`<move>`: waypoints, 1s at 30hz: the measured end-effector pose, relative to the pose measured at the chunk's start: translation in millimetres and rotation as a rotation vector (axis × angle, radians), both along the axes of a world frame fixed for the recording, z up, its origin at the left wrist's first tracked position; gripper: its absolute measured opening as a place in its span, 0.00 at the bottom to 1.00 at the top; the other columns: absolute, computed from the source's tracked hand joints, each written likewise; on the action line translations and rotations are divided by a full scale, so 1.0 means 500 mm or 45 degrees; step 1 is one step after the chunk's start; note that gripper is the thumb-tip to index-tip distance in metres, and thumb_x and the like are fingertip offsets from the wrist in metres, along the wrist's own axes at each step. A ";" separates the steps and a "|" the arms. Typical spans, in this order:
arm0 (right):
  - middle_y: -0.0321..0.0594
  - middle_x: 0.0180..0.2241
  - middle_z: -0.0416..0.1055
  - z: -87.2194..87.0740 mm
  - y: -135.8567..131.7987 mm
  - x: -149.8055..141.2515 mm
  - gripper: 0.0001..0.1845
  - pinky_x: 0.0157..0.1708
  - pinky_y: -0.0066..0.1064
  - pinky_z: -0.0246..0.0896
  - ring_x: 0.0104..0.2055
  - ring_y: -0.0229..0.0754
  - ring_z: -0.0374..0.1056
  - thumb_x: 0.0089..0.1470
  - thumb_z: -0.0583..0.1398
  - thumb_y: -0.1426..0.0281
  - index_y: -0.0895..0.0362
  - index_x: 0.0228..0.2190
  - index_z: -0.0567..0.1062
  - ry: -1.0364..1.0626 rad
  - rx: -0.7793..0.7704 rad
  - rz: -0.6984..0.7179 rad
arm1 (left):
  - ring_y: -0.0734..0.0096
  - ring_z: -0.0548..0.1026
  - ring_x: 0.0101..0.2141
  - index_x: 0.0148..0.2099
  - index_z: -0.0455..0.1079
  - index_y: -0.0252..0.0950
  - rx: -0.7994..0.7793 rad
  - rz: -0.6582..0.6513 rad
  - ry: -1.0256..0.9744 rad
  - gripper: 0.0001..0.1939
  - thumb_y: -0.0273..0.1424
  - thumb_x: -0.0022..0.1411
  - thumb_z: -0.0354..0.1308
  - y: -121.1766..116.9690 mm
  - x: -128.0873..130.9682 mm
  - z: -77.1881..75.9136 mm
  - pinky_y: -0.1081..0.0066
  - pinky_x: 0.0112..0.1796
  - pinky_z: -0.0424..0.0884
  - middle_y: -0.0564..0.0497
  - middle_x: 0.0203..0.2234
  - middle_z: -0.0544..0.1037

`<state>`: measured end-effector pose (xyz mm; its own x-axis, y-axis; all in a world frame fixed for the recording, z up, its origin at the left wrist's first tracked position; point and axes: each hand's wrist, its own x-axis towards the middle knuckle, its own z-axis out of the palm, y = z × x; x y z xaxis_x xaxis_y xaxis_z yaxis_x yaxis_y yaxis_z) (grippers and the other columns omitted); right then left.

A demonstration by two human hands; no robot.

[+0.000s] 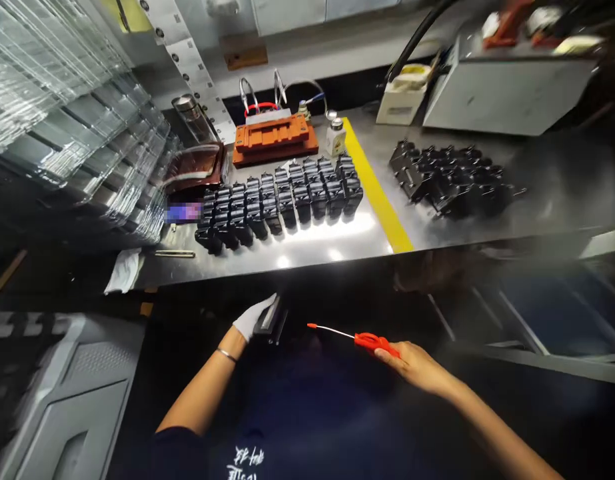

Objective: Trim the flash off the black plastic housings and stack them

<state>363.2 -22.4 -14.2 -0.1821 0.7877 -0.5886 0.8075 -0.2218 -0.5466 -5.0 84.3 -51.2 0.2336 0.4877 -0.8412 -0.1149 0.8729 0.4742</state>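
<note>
- A steel tabletop (pixel 307 250) with a yellow stripe (pixel 377 190) down it carries the work: black moulded parts stand in close rows (pixel 280 200) left of the stripe, and a looser heap of the same black parts (pixel 452 177) lies right of it, well apart from the rows.
- Stacked clear plastic trays (pixel 62 113) lean at the far left; behind the rows sits an orange fixture block (pixel 274 137) with a small white bottle (pixel 336 137) just beside it. A grey machine housing (pixel 507 87) fills the far right corner.
- Below the tabletop's near edge, the left hand (pixel 252 319), in a white glove, is closed around one black part (pixel 271 321), held over the person's dark lap and clear of the bench.
- The bare right hand (pixel 412 363) is clamped on the red handle of a blow gun (pixel 372 342), whose thin nozzle tip (pixel 311 326) points toward the held part and stops near it without touching.
- To do this well, judging from the pose: keep the nozzle aimed into the part's recesses (not across them), turn the part in the gloved fingers so every face meets the stream, and keep the grip firm so the piece is not blown loose.
- A white cloth (pixel 123 270) hangs off the left edge, a thin metal tool (pixel 174 253) beside it.
</note>
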 end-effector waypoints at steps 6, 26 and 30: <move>0.40 0.23 0.71 -0.016 0.054 -0.109 0.36 0.30 0.31 0.55 0.29 0.46 0.69 0.56 0.41 0.41 0.53 0.25 0.74 -0.185 0.100 0.204 | 0.69 0.79 0.27 0.50 0.71 0.30 -0.044 0.159 0.058 0.19 0.40 0.65 0.54 0.007 -0.029 -0.054 0.72 0.35 0.78 0.50 0.26 0.80; 0.40 0.29 0.77 -0.026 0.019 -0.130 0.36 0.36 0.34 0.59 0.36 0.50 0.73 0.57 0.40 0.41 0.52 0.34 0.76 -0.147 -0.083 0.168 | 0.58 0.75 0.48 0.55 0.69 0.32 0.382 -0.300 0.504 0.32 0.42 0.51 0.67 0.070 0.052 -0.051 0.68 0.48 0.69 0.42 0.48 0.78; 0.43 0.28 0.77 -0.029 0.017 -0.152 0.38 0.34 0.34 0.60 0.35 0.50 0.73 0.56 0.40 0.40 0.54 0.32 0.75 -0.275 -0.030 0.169 | 0.57 0.74 0.50 0.61 0.62 0.32 0.464 -0.385 0.656 0.38 0.42 0.51 0.66 0.071 0.086 -0.059 0.68 0.48 0.68 0.41 0.52 0.75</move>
<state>287.5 -13.7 -28.7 -0.1509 0.7507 -0.6432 0.9278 -0.1170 -0.3542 37.9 119.9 -80.7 0.0185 0.7363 -0.6764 0.4262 0.6062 0.6715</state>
